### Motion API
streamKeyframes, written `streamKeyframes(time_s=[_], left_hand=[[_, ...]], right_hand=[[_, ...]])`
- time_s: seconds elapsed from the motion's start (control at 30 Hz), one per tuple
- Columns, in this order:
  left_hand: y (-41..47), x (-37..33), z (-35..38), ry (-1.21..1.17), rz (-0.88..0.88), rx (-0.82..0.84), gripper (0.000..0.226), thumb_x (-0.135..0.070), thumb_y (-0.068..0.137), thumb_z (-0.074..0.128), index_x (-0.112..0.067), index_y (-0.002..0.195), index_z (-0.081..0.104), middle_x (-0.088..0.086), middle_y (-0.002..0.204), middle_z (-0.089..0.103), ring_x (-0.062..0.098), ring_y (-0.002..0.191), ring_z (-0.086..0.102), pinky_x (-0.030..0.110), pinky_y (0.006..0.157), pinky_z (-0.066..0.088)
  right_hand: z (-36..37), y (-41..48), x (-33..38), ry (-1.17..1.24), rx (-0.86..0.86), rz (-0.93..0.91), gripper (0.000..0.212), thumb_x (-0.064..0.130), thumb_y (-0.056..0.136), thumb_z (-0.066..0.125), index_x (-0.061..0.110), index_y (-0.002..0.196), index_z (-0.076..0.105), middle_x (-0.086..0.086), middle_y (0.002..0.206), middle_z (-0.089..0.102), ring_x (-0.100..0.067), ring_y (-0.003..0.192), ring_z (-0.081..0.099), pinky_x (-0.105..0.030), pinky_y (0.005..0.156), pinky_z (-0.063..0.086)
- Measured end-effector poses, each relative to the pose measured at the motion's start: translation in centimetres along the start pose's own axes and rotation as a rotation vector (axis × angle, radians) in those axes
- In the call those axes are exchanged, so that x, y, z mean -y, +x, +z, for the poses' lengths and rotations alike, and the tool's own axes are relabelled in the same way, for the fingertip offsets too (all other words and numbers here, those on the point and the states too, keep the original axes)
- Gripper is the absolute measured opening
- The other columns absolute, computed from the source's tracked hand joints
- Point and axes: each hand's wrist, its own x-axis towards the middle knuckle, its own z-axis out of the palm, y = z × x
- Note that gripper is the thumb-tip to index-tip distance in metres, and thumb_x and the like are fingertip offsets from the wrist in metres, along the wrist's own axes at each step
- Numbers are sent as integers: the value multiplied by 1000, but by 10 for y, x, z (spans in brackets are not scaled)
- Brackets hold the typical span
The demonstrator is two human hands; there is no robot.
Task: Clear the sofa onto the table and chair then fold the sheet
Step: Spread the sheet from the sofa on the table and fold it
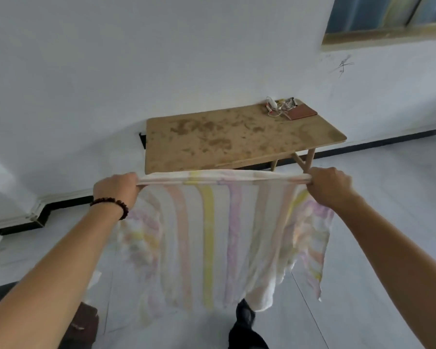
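Both of your hands are clenched on the sheet (207, 238): your left hand (117, 190), the one with the bead bracelet (111, 203) at the wrist, pinches one end of the top edge, and your right hand (331, 188) pinches the other, so the edge runs taut between them. You hold the striped cloth up in the air in front of you, and it hangs down toward the floor (363, 285), its lower hem loose and uneven, lower on the left than on the right. The top edge looks doubled over, so a first fold seems to be in, though you cannot be sure from this angle how many layers you hold. Beyond the sheet stands the wooden counter (212, 142) against the wall, with a small heap of items (282, 107) and a flat brown piece (303, 112) at its far right corner; those are probably the things cleared off the sofa. Neither sofa nor chair is in view, so the clearing step cannot be confirmed, only guessed as done. What remains, by this look, is the rest of the folding: bring the ends together, square the hem, and set the bundle down.
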Motion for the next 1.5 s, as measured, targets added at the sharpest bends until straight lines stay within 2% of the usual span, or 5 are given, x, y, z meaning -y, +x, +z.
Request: streamKeyframes(time_s=[0.47, 0.8, 1.03, 1.33, 1.5], left_hand=[[370, -26, -200, -796, -366, -611, 14, -21, 96, 47, -8, 100, 50, 17, 114, 52, 30, 96, 54, 36, 81, 44], [527, 1, -192, -298, -21, -1144, 44, -40, 93, 56, 2, 100, 49, 29, 117, 50, 47, 141, 17, 41, 118, 7], [605, -38, -18, -403, -75, -595, 19, 3, 72, 64, 3, 90, 59, 26, 88, 62, 47, 124, 42, 56, 103, 31], [551, -129, 233, -363, -106, 378, 21, -39, 89, 51, -28, 102, 62, -1, 98, 70, 25, 93, 62, 33, 77, 50], [517, -159, 297, -260, -151, 826, 28, -46, 93, 43, -29, 112, 53, -2, 118, 62, 24, 110, 56, 37, 93, 46]], right_hand=[[-177, 426, 29, 797, -455, 82, 19, 16, 92, 48, 3, 89, 61, -24, 99, 62, -38, 97, 57, -32, 71, 35], [-188, 578, 29, 725, -875, -19, 20, 13, 86, 57, 3, 103, 61, -23, 116, 49, -41, 103, 50, -38, 78, 41], [-33, 639, 74, 547, -386, -42, 21, 8, 78, 66, 1, 97, 69, -24, 96, 59, -41, 88, 60, -35, 72, 44], [180, 613, 119, 322, 389, -55, 8, 23, 88, 55, 20, 82, 60, -1, 93, 70, -20, 91, 64, -24, 70, 37], [253, 622, 109, 298, 654, 25, 44, 27, 92, 57, 17, 133, 49, -5, 127, 60, -22, 117, 57, -25, 88, 42]])
